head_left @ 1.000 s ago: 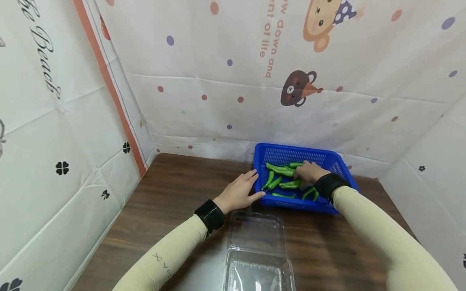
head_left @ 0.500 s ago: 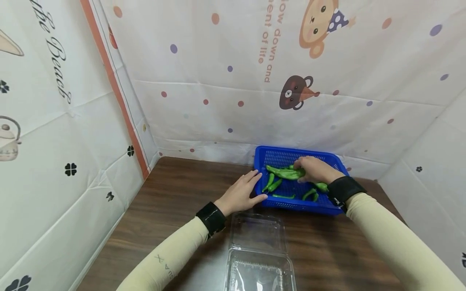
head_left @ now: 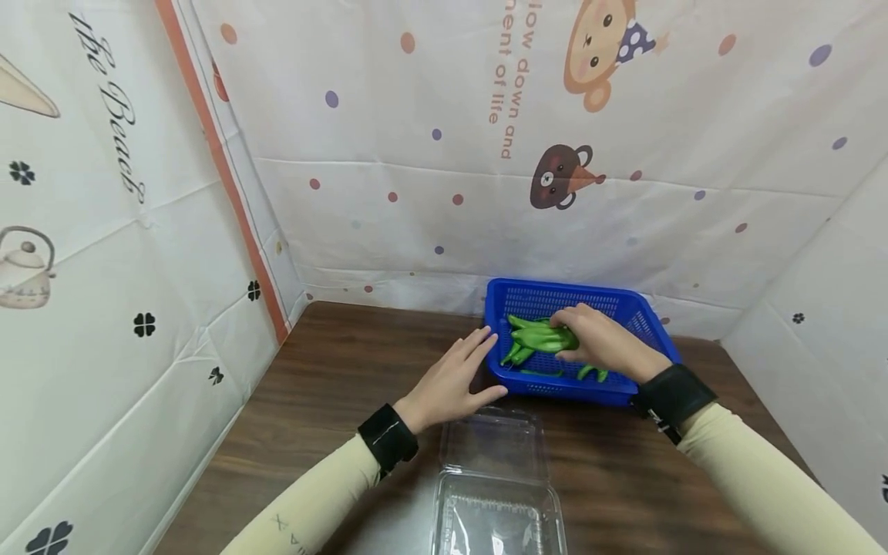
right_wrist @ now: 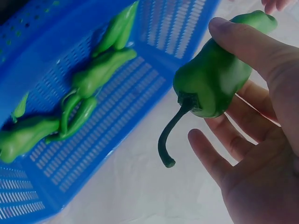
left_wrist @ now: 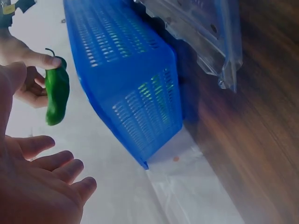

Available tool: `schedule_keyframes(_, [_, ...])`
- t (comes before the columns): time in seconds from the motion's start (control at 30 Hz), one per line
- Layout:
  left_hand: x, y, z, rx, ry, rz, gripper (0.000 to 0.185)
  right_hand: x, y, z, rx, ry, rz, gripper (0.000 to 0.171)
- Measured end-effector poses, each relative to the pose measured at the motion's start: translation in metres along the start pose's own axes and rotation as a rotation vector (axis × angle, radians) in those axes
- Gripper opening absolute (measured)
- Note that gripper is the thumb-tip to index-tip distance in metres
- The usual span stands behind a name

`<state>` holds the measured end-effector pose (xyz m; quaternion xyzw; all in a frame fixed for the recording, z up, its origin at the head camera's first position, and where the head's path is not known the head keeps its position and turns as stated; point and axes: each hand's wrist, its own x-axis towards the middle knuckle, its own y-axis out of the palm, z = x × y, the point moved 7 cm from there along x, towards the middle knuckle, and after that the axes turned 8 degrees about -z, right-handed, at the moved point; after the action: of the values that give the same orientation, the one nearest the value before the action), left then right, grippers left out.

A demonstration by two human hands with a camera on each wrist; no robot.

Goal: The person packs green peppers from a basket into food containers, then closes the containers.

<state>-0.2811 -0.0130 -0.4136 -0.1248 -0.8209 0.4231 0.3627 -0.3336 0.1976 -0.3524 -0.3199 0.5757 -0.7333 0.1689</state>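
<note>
My right hand holds a green pepper above the blue basket, thumb on one side and fingers on the other. Its dark curved stem points away from the fingers in the right wrist view. Several more green peppers lie in the basket below. My left hand is at the basket's left side with fingers spread, holding nothing. In the left wrist view its fingers are apart from the basket wall, and the held pepper shows beyond them.
A clear plastic clamshell box lies on the wooden table in front of the basket, its lid folded back toward it. A printed white sheet hangs behind the basket and along both sides.
My right hand has lifted the green pepper from among the others in the basket, raising it toward the camera. My left hand has drawn slightly away from the basket's edge.
</note>
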Motion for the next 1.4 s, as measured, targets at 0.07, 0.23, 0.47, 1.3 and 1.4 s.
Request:
schedule_keyframes(0.07, [-0.006,-0.003,-0.005,-0.003,0.028,-0.021,0.085,-0.003,-0.001,0.007,-0.008,-0.01,-0.015,0.046])
schedule_keyframes(0.23, [-0.023,-0.012,-0.015,0.002,0.06,-0.065,0.088,-0.01,-0.006,0.026,-0.025,-0.063,-0.082,0.047])
schedule_keyframes(0.47, [-0.047,-0.018,-0.021,-0.004,0.06,-0.096,0.088,-0.025,-0.005,0.055,-0.05,-0.166,-0.164,0.051])
schedule_keyframes(1.3, [-0.097,-0.03,-0.031,-0.015,0.021,-0.089,0.09,-0.065,0.01,0.103,0.007,-0.246,-0.222,0.054])
schedule_keyframes(1.4, [-0.103,-0.03,-0.033,-0.031,0.01,-0.078,0.091,-0.068,0.014,0.109,0.014,-0.256,-0.218,0.055])
